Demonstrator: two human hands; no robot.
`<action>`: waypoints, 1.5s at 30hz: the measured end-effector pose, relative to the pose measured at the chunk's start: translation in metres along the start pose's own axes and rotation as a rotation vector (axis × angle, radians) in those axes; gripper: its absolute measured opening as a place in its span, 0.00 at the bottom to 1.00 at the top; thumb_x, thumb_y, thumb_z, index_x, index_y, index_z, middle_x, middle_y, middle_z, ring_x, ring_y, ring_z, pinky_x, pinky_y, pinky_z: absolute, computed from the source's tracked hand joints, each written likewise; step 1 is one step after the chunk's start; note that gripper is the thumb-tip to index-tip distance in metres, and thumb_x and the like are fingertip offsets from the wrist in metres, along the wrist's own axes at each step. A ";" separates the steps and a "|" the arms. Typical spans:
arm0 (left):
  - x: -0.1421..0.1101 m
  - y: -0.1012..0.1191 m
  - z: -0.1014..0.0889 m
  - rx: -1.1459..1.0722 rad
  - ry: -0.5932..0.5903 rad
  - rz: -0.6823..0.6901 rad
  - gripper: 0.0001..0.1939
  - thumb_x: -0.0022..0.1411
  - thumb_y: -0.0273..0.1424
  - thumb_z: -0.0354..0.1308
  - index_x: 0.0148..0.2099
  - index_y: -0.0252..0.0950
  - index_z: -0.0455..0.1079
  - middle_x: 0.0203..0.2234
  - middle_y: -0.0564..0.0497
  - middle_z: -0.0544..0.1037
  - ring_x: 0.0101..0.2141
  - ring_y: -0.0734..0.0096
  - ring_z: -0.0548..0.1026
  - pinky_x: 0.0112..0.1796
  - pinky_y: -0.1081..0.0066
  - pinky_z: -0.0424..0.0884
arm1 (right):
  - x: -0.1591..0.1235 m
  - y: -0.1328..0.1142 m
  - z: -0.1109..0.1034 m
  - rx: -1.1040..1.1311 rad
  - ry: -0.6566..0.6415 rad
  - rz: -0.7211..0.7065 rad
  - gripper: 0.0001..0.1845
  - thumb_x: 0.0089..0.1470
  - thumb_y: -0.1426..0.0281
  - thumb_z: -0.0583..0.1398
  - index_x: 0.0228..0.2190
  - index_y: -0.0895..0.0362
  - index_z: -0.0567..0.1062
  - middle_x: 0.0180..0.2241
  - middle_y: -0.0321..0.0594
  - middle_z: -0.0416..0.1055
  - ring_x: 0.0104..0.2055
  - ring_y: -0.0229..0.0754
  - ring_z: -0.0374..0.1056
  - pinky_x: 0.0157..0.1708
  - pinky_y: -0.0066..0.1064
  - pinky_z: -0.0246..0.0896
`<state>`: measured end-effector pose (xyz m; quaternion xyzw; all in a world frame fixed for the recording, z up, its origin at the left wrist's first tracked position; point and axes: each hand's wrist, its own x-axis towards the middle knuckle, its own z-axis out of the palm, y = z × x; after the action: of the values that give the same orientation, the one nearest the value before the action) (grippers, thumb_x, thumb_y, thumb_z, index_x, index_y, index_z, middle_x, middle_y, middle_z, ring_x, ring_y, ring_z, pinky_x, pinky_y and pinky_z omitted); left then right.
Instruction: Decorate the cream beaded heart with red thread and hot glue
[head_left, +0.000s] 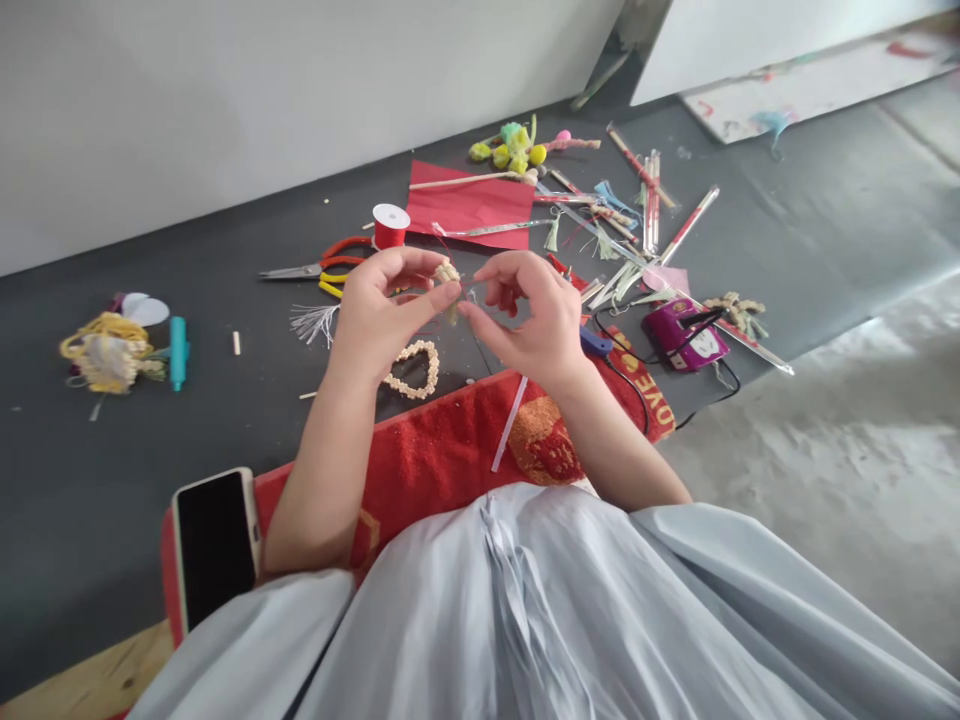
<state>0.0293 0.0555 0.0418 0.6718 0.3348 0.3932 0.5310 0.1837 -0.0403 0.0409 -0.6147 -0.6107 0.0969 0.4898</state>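
Between the thumb and fingers of my left hand (382, 310) is a small cream braided piece (448, 271). My right hand (536, 315) is closed in a pinch just to its right, on a thin red thread (466, 291) that runs by the piece. The fingertips partly hide where thread and piece meet. Below my left hand lies a cream braided heart (433, 368) on the dark table. A spool of red thread (390, 230) stands beyond that hand, beside scissors (300, 272) with red handles.
A red sheet (469, 205) lies behind my hands. To the right are wrapped sticks (694, 220) and a purple box (684, 335) with a black cable. A red towel (435, 440) covers the near edge; a phone (216, 540) rests at left, near a turquoise tube (178, 353).
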 end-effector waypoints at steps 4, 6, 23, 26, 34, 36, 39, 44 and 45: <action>-0.001 -0.002 0.001 0.141 0.047 0.147 0.15 0.53 0.35 0.73 0.43 0.42 0.78 0.40 0.50 0.82 0.40 0.68 0.79 0.40 0.68 0.78 | -0.002 0.000 0.001 0.146 0.035 0.090 0.17 0.59 0.50 0.62 0.35 0.51 0.72 0.28 0.36 0.68 0.29 0.39 0.62 0.33 0.36 0.67; -0.003 0.000 0.001 0.206 0.042 0.217 0.13 0.55 0.33 0.71 0.44 0.42 0.78 0.42 0.50 0.81 0.41 0.67 0.79 0.42 0.67 0.77 | -0.002 0.000 0.005 0.232 0.046 0.114 0.18 0.59 0.51 0.63 0.33 0.52 0.73 0.29 0.36 0.70 0.28 0.37 0.62 0.30 0.34 0.64; -0.011 0.008 0.004 0.539 0.030 0.377 0.13 0.60 0.28 0.63 0.47 0.46 0.75 0.44 0.49 0.80 0.49 0.57 0.77 0.57 0.56 0.73 | 0.008 0.000 0.016 0.567 -0.035 0.371 0.28 0.46 0.43 0.69 0.29 0.56 0.77 0.22 0.33 0.67 0.24 0.33 0.61 0.24 0.28 0.58; -0.011 0.006 0.006 0.536 0.008 0.378 0.13 0.61 0.27 0.63 0.47 0.45 0.75 0.43 0.49 0.79 0.49 0.56 0.77 0.57 0.55 0.72 | 0.008 0.000 0.017 0.568 -0.039 0.381 0.23 0.49 0.48 0.69 0.28 0.56 0.76 0.21 0.32 0.66 0.22 0.32 0.59 0.22 0.28 0.56; -0.011 0.006 0.004 0.530 0.009 0.404 0.16 0.59 0.28 0.65 0.50 0.46 0.74 0.44 0.49 0.78 0.48 0.59 0.77 0.54 0.58 0.74 | 0.008 0.008 0.013 0.611 -0.043 0.481 0.11 0.50 0.61 0.66 0.25 0.55 0.73 0.19 0.31 0.63 0.19 0.31 0.52 0.18 0.27 0.47; -0.009 0.003 0.003 0.529 0.009 0.449 0.13 0.60 0.29 0.65 0.47 0.46 0.74 0.43 0.50 0.79 0.46 0.60 0.77 0.52 0.59 0.75 | 0.009 0.008 0.010 0.612 -0.051 0.515 0.10 0.50 0.63 0.65 0.25 0.55 0.73 0.19 0.31 0.62 0.18 0.30 0.50 0.17 0.26 0.44; -0.006 -0.004 0.003 0.539 0.018 0.519 0.07 0.62 0.30 0.64 0.43 0.45 0.74 0.40 0.50 0.79 0.44 0.61 0.77 0.49 0.59 0.76 | 0.010 0.005 0.003 0.606 -0.067 0.566 0.08 0.49 0.65 0.64 0.24 0.56 0.73 0.19 0.30 0.62 0.18 0.29 0.50 0.16 0.25 0.44; -0.004 -0.010 0.004 0.527 0.041 0.640 0.03 0.65 0.29 0.62 0.40 0.44 0.75 0.36 0.50 0.78 0.41 0.64 0.77 0.46 0.60 0.75 | 0.011 -0.001 -0.002 0.604 -0.096 0.641 0.06 0.48 0.69 0.62 0.22 0.56 0.73 0.17 0.30 0.60 0.17 0.27 0.49 0.15 0.23 0.41; -0.004 -0.009 0.003 0.530 0.046 0.653 0.03 0.65 0.29 0.61 0.39 0.44 0.75 0.36 0.51 0.78 0.40 0.64 0.77 0.45 0.61 0.75 | 0.012 -0.002 -0.002 0.612 -0.102 0.654 0.07 0.47 0.69 0.62 0.21 0.57 0.73 0.17 0.30 0.60 0.17 0.27 0.48 0.15 0.23 0.41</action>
<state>0.0302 0.0526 0.0315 0.8470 0.2055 0.4562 0.1797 0.1865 -0.0319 0.0486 -0.5967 -0.3511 0.4528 0.5618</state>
